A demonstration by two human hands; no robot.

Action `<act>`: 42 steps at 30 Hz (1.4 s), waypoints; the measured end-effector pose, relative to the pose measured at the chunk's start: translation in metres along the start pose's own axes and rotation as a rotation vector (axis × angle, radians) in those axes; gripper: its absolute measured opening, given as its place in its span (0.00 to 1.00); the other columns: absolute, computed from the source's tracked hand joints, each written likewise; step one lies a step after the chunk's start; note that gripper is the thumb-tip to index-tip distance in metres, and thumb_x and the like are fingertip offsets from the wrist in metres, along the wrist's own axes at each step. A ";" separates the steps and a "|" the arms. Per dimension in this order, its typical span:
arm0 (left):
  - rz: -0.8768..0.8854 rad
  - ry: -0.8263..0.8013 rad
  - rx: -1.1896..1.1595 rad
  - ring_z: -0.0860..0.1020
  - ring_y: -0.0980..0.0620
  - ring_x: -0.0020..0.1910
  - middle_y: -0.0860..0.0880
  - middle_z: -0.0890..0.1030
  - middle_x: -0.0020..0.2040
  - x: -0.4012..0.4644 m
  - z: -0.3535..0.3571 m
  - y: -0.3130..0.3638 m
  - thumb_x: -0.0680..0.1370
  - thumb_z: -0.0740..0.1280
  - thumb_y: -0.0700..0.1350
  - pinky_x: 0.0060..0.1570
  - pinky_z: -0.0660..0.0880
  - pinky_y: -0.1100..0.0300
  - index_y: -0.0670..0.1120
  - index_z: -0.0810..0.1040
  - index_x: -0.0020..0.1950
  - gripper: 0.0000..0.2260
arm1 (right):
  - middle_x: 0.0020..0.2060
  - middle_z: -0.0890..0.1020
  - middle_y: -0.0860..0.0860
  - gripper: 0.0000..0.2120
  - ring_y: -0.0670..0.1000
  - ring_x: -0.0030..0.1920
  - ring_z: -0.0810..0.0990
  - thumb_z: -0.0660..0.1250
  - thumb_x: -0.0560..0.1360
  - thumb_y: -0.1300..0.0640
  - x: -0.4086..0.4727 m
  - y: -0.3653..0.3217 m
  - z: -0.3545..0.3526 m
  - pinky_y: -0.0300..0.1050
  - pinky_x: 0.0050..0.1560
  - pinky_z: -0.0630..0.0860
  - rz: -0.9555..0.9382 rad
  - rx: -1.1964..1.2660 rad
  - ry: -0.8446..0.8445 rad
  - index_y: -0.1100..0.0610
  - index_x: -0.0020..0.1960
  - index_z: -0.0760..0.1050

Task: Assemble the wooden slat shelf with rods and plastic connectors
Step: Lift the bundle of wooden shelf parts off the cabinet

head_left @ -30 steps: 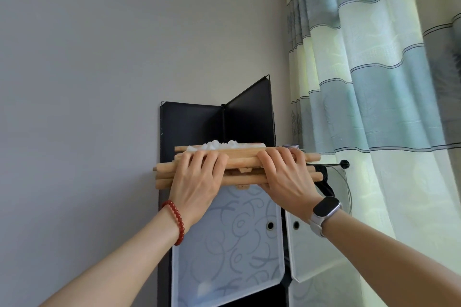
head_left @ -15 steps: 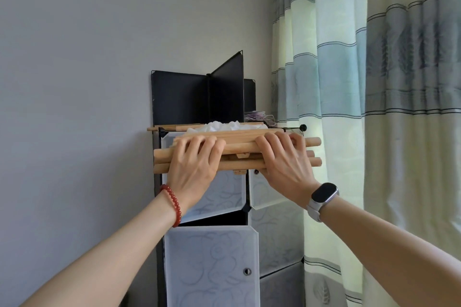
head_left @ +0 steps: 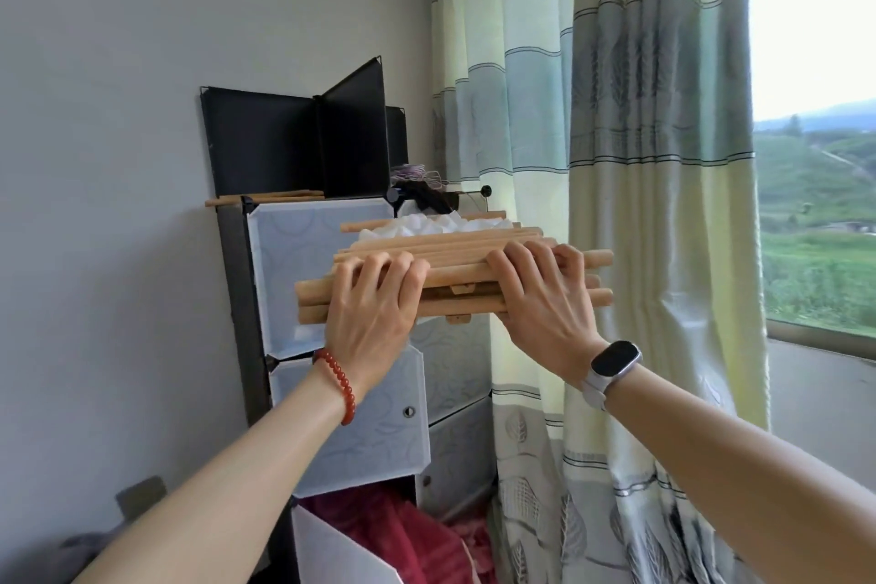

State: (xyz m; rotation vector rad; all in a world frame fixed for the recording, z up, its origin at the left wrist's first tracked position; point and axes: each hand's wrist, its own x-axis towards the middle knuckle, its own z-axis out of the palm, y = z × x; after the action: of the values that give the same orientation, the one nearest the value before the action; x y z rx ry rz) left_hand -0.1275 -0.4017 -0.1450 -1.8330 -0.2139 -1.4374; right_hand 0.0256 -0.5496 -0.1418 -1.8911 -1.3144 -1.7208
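Both grips clamp the bundle of pale wooden rods and slats point(head_left: 455, 270) at mid-frame, long axis running left to right: left hand point(head_left: 372, 299) near the left end, right hand point(head_left: 540, 294) toward the right, white plastic connectors point(head_left: 417, 223) heaped on top.

No text, label, brand, number or sign can be read anywhere in the view.
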 end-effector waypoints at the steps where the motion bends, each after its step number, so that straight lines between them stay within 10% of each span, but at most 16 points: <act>1: 0.007 0.001 -0.014 0.74 0.45 0.50 0.45 0.78 0.52 -0.004 -0.008 0.005 0.71 0.70 0.38 0.49 0.68 0.50 0.43 0.70 0.59 0.19 | 0.51 0.77 0.54 0.25 0.58 0.50 0.76 0.70 0.63 0.58 -0.009 -0.001 -0.011 0.54 0.52 0.64 0.008 -0.007 -0.018 0.57 0.58 0.68; 20: 0.022 -0.044 -0.207 0.77 0.43 0.51 0.45 0.79 0.54 -0.005 -0.147 0.176 0.78 0.57 0.36 0.49 0.68 0.50 0.42 0.71 0.59 0.11 | 0.53 0.76 0.54 0.28 0.58 0.53 0.75 0.69 0.61 0.61 -0.171 0.074 -0.179 0.54 0.52 0.63 0.052 -0.072 -0.228 0.57 0.59 0.67; 26: -0.036 -0.122 -0.164 0.78 0.43 0.51 0.45 0.79 0.54 -0.027 -0.205 0.251 0.72 0.69 0.38 0.50 0.67 0.50 0.42 0.70 0.59 0.17 | 0.54 0.76 0.55 0.28 0.58 0.55 0.73 0.63 0.60 0.61 -0.238 0.101 -0.218 0.54 0.53 0.62 -0.009 0.004 -0.234 0.57 0.60 0.66; 42: -0.041 -0.212 -0.139 0.76 0.45 0.51 0.45 0.80 0.52 -0.280 -0.255 0.381 0.79 0.56 0.35 0.49 0.69 0.50 0.42 0.71 0.58 0.10 | 0.53 0.77 0.55 0.27 0.57 0.55 0.73 0.68 0.61 0.60 -0.504 -0.017 -0.187 0.54 0.54 0.62 -0.004 0.177 -0.278 0.56 0.59 0.67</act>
State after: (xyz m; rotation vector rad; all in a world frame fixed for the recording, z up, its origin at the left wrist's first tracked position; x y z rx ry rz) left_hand -0.2014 -0.7396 -0.5559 -2.1077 -0.2640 -1.3119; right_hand -0.0509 -0.8912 -0.5496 -2.0768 -1.5126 -1.3275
